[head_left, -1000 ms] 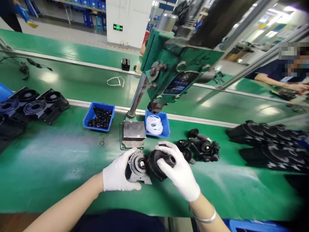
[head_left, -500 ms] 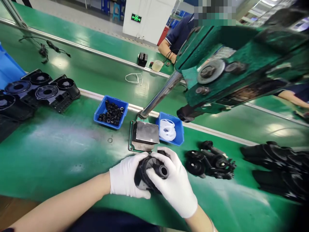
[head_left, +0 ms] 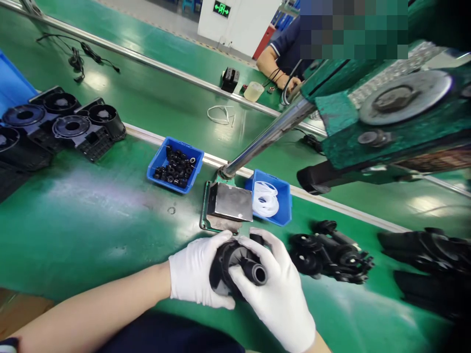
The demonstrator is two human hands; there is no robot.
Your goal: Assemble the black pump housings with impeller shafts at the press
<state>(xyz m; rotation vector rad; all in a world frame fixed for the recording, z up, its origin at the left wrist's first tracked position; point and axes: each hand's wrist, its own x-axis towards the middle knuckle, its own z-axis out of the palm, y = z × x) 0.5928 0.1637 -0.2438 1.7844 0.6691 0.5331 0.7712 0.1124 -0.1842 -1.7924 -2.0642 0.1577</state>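
A round black plastic part [head_left: 232, 260] with a short hollow spout is held between my two white-gloved hands, just in front of the press. My left hand [head_left: 200, 269] wraps round its left side, thumb underneath and fingers on the rim. From the right, my right hand [head_left: 275, 284] grips the part around the spout, its fingers curled over the top. The steel block [head_left: 231, 202] of the press base stands right behind the part. Above and to the right hangs the green press head [head_left: 390, 113], joined by a slanted metal column [head_left: 268, 139].
A blue bin [head_left: 175, 165] holds small black pieces; another blue bin [head_left: 281, 201] holds white rings. Black housings [head_left: 71, 125] sit at left, black assemblies [head_left: 331, 252] at right. A small ring [head_left: 171, 210] lies on the green table. Across the bench is a person's arm [head_left: 270, 63].
The view has shifted, so the bench and bins appear a little further right and the press head larger. Both hands keep their hold on the black part.
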